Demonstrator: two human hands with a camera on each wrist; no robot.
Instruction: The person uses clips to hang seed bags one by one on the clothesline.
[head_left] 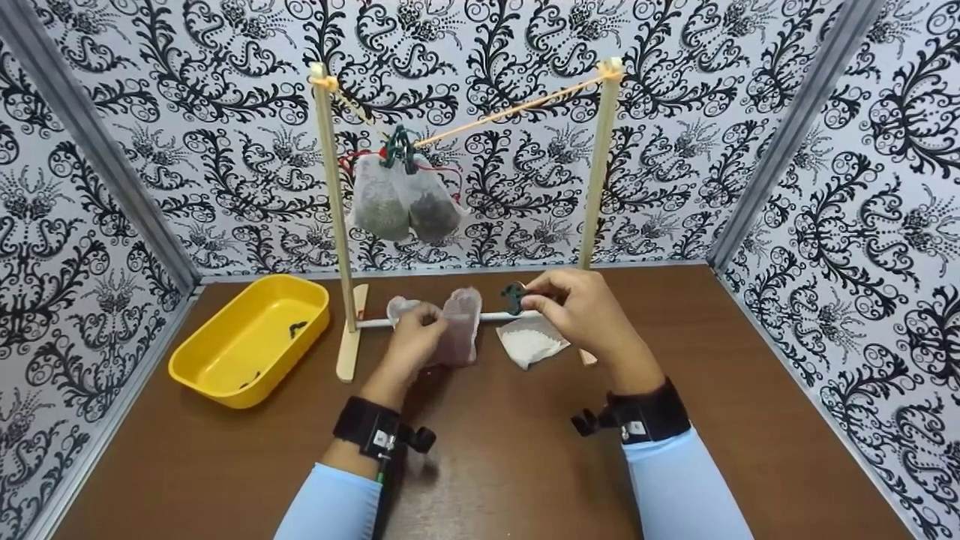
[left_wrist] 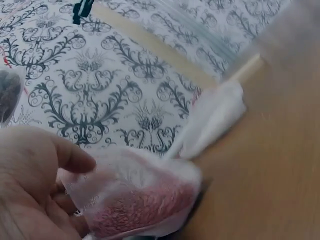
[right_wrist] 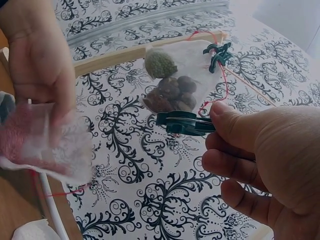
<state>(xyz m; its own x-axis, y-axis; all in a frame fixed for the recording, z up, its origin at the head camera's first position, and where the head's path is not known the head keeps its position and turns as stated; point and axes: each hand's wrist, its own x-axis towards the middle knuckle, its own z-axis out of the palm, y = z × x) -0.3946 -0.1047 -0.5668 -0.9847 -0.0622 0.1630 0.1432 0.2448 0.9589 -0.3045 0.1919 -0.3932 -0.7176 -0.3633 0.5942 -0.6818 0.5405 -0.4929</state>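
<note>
My left hand [head_left: 412,341] holds a sheer drawstring pouch of pink grains [head_left: 460,337], thumb on its near side and fingers partly hidden behind it in the left wrist view. My right hand [head_left: 589,307] pinches a dark green clip [right_wrist: 181,123] between thumb and index finger, away from the pouch. On the table by the right hand lies a white-filled pouch [head_left: 529,343]. Another pale pouch [head_left: 401,306] sits just behind the left hand. Two filled pouches [head_left: 409,199] hang from the cord [head_left: 510,112] by green clips [head_left: 401,150], near the left post.
The wooden stand has a left post [head_left: 335,195], a right post [head_left: 600,172] and a white crossbar [head_left: 495,316] low across the table. At the left, a yellow basin [head_left: 191,375] holds a few dark green clips [head_left: 298,328]. Patterned walls [head_left: 862,187] enclose the brown table [head_left: 510,457].
</note>
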